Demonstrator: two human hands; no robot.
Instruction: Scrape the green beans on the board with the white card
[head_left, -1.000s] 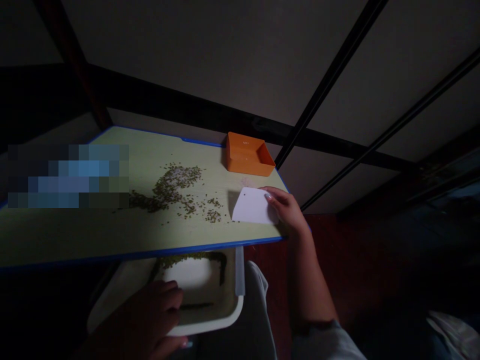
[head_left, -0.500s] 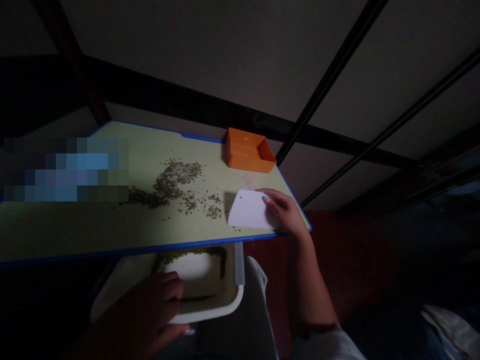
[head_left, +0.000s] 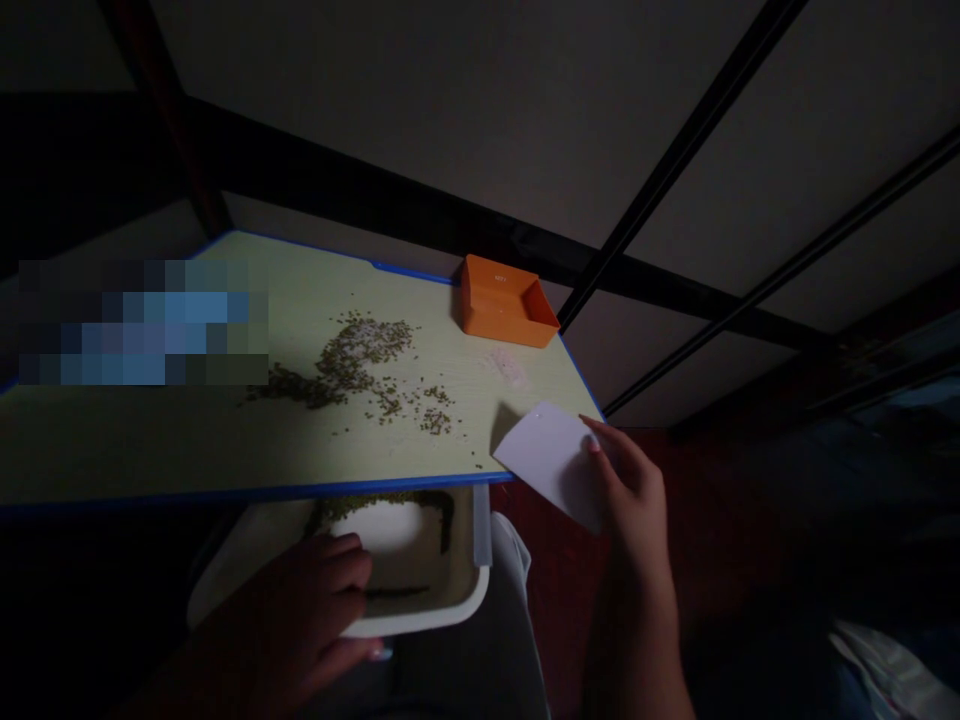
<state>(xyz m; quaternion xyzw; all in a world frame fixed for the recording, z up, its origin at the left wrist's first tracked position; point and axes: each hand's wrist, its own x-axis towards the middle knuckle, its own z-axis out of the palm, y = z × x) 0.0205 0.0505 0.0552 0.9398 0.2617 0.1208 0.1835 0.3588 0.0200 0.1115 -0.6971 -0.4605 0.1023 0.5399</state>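
Note:
My right hand point(head_left: 628, 490) pinches a white, flat plastic scraper point(head_left: 551, 460) with a small hole near one corner. The scraper is tilted over the table's near right edge. My left hand point(head_left: 337, 590) grips the near rim of a white tub point(head_left: 450, 622), fingers inside and thumb outside. The tub sits under the table's front edge with green grains point(head_left: 390, 500) along its far inner wall. On the pale table point(head_left: 187, 440), a loose pile of green grains mixed with white bits point(head_left: 352, 355) lies left of the scraper.
An orange open box point(head_left: 506, 310) stands at the table's far right corner, with a patch of pale powder point(head_left: 508, 368) in front of it. A blue trim point(head_left: 300, 493) runs along the table edge. Dark-framed wall panels point(head_left: 465, 130) rise behind. A pixelated patch covers the table's left.
My right hand has drawn the scraper right and toward me, tilting it past the table edge and uncovering more powder. My left hand keeps its hold on the tub.

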